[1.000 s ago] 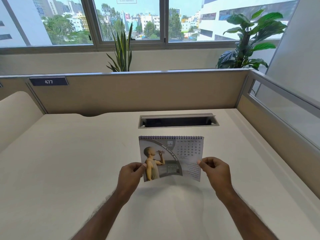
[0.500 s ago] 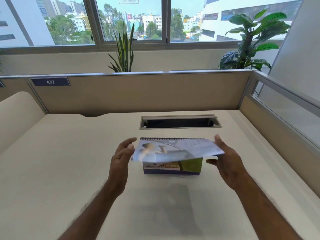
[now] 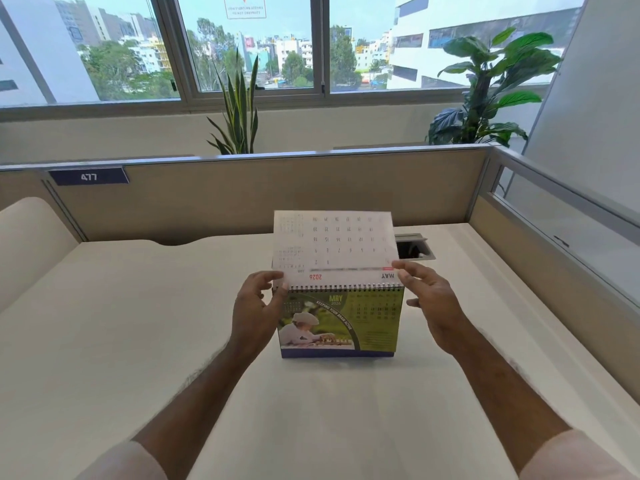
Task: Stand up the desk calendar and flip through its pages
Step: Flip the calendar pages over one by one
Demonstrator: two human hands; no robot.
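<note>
the desk calendar stands upright on its dark base on the pale desk, near the middle, with the spiral binding along its top edge. the page facing the person is green, headed may 2026, with a picture of a child in a cap at a chessboard on the left and a date grid on the right. one white page is lifted up above the binding, standing almost vertical, so its print reads upside down: "may" and "2026" near the binding, rows of dates above. the left hand is at the calendar's left edge, its thumb and fingertips pinching the lower left corner of the raised page just over the spiral. the right hand is at the upper right corner, its fingers loosely curled and its fingertips touching the lower right corner of that page; whether it truly grips the page cannot be told. behind the page a cable slot in the desk is partly hidden. a beige partition with a label reading 477 backs the desk, and two potted plants stand behind it by the window.
</note>
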